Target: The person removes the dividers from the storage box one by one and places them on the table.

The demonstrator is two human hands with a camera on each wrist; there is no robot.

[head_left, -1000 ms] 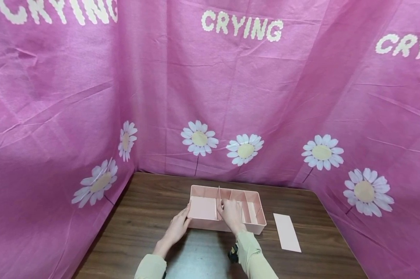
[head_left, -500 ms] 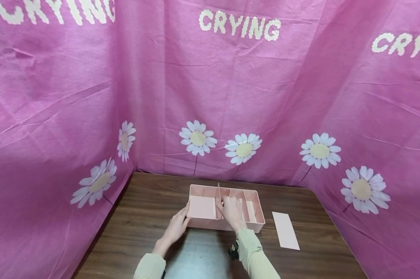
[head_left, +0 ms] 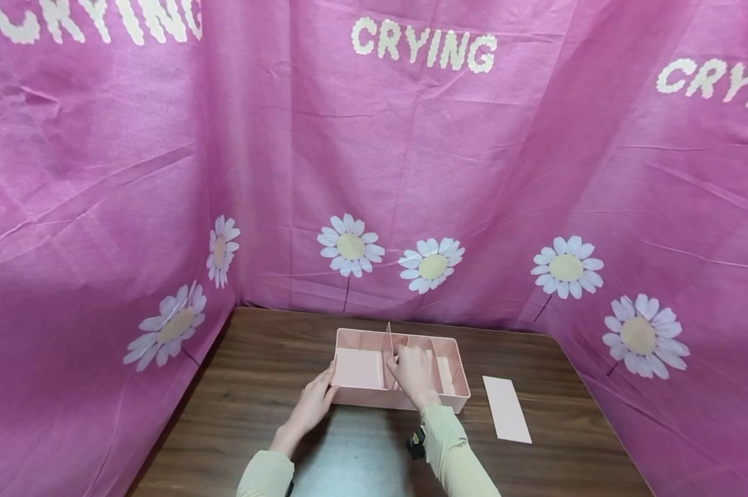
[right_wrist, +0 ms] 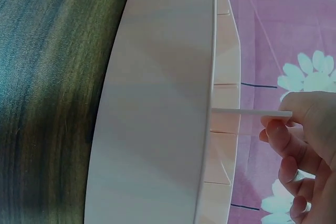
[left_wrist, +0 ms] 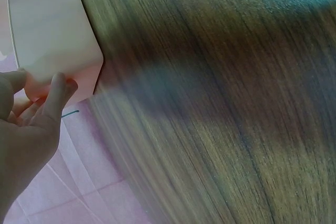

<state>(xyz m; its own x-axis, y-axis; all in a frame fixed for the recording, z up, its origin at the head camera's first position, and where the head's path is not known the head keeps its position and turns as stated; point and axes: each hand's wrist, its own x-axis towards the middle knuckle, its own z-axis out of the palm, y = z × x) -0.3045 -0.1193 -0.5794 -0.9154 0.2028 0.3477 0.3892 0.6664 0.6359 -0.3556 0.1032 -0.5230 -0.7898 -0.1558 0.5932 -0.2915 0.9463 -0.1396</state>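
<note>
Pinching an upright pink divider (head_left: 388, 348) in a sectioned pink organizer box (head_left: 370, 397), left of its middle.
The right hand (head_left: 415, 376) has its thumb and index fingers (right_wrist: 281, 137) closed on the panel with no gap, its other fingers loosely curled; the divider stands on edge, partly above the rim, its top edge running near to far, across the box's long axis. The left hand (head_left: 312, 402) grips the box's near left corner, thumb on the front wall. The box rests lengthwise, left to right, on the wood-grain desk (head_left: 274, 352). Right of it, apart, a loose rectangular panel (head_left: 507, 409) lies flat, long axis near to far, its near end angled rightward. Behind hangs a daisy-print curtain (head_left: 424, 159).
</note>
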